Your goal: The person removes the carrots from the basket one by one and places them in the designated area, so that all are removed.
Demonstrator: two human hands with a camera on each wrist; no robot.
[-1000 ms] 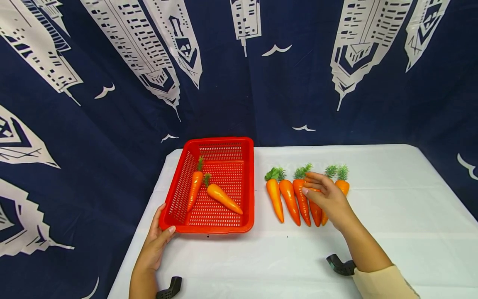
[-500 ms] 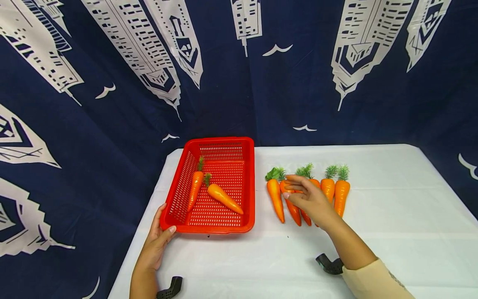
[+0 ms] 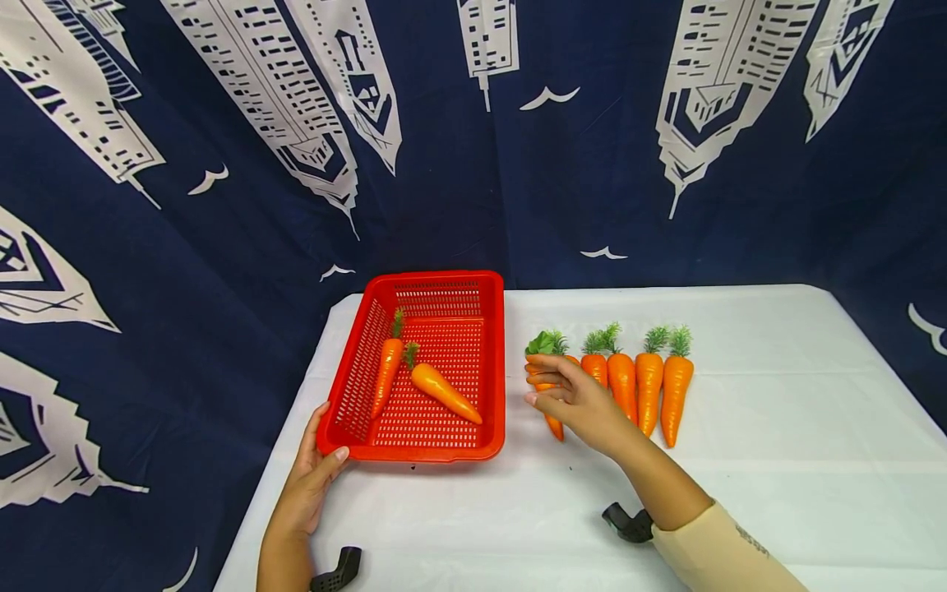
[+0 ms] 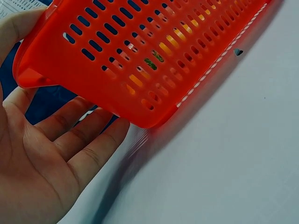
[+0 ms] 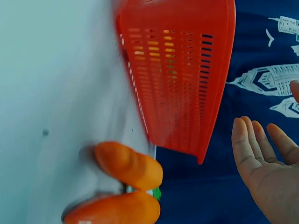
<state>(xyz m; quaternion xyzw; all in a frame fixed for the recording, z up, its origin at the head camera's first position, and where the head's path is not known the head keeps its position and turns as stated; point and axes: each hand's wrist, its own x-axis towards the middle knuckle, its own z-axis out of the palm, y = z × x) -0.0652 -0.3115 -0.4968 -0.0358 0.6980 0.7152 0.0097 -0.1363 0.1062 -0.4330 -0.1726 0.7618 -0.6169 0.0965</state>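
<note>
My left hand (image 3: 307,477) grips the near left corner of a red plastic basket (image 3: 497,370). Its thumb lies on the rim, and in the left wrist view the fingers (image 4: 93,156) touch the basket's outer side. Two carrots (image 3: 445,394) with green tops lie inside. Right of the basket, several carrots (image 3: 676,395) form a side-by-side row, tops pointing away. Over the row's left end hovers my right hand (image 3: 584,407), fingers extended and holding nothing. It partly covers the leftmost carrot (image 3: 554,424) and its neighbour. The right wrist view shows the hand apart from two carrots (image 5: 128,165).
A white cloth (image 3: 784,427) covers the table. Behind it hangs a dark blue curtain (image 3: 444,214) printed with white buildings and birds. Black devices (image 3: 629,523) are worn at both wrists.
My right hand has moved left along the carrot row, from its right part to its left end, uncovering the carrots on the right. The left hand and basket have stayed in place.
</note>
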